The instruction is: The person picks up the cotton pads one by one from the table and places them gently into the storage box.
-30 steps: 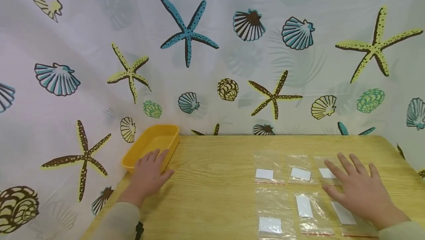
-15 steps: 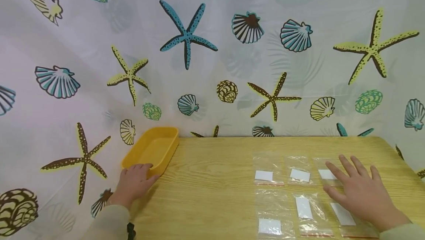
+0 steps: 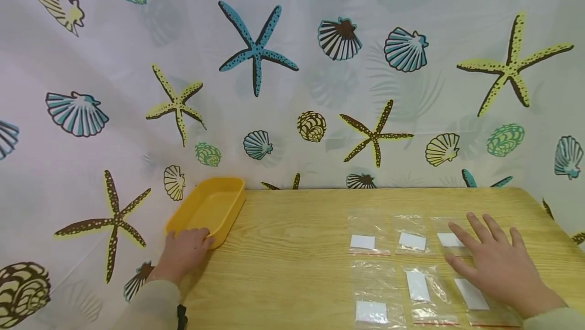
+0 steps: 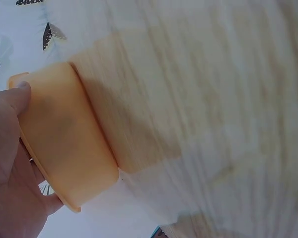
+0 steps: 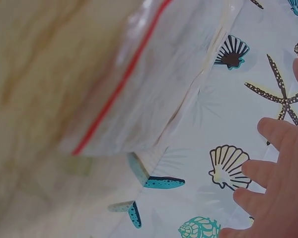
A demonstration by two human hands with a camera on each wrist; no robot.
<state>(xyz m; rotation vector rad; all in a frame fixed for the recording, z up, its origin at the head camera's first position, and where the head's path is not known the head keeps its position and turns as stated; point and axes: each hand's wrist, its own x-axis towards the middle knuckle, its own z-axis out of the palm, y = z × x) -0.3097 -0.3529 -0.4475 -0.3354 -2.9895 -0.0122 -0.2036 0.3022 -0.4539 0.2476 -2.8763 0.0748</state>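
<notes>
The left hand [image 3: 183, 253] grips the near end of the yellow tray [image 3: 215, 208] at the table's [image 3: 292, 249] back left corner, fingers curled over the rim. The right hand [image 3: 495, 264] lies flat, fingers spread, on clear bags [image 3: 418, 269] laid out in two rows on the table's right side.

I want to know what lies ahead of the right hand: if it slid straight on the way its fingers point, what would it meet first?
Probably the rest of the far-right clear bag, whose near part the right hand already covers; beyond it bare table, then the curtain. Depth is uncertain.
</notes>
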